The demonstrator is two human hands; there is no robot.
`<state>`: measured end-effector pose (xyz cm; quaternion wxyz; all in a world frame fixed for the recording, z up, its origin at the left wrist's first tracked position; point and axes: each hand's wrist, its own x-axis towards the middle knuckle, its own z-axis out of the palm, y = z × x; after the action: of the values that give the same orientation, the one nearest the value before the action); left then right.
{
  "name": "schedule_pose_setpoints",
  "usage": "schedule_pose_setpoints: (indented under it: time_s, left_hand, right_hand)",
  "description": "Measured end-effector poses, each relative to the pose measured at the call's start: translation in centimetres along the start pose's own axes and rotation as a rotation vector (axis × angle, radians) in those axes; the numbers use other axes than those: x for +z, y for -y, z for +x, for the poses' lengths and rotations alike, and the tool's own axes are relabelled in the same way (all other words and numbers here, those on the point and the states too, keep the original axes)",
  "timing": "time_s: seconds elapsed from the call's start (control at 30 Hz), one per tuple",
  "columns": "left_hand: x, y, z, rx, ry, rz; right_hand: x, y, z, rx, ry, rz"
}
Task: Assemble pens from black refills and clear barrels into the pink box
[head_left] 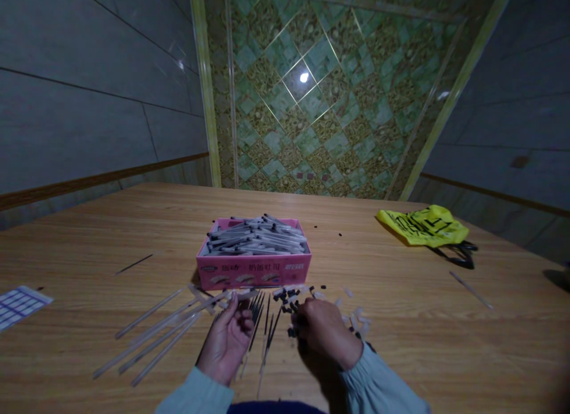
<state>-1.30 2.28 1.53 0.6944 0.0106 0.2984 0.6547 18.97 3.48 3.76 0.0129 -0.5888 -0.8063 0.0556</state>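
Note:
My left hand [227, 337] is closed, palm up, with a translucent pen barrel [246, 295] pinched between thumb and fingers. My right hand [324, 328] reaches down, fingers curled together, into a scatter of small black plugs [291, 294]; whatever its fingertips hold is hidden. Thin dark pen refills [269, 331] lie between the two hands, pointing away from me. Several loose clear pen barrels [155, 337] lie fanned out left of my left hand. Small whitish translucent pieces [360, 319] are strewn right of my right hand.
A pink box [253, 274] just beyond my hands is heaped with pens [256, 236]. A yellow bag [425, 225] with black handles lies at the right back. One barrel [471, 290] lies far right, a dark refill [133, 264] left. A checked card [22, 307] lies at the left edge.

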Motion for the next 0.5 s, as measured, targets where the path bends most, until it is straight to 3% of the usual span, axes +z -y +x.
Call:
schedule_pose_setpoints:
  time_s: [0.3,0.5]
  left_hand:
    - [-0.05,0.02,0.09,0.007,0.008,0.008]
    - [-0.08,0.00,0.17,0.006,0.005,0.013]
  right_hand:
    - [-0.24,0.25,-0.04,-0.024,-0.081,0.038]
    - [0.28,0.67,0.06,-0.062,-0.067,0.057]
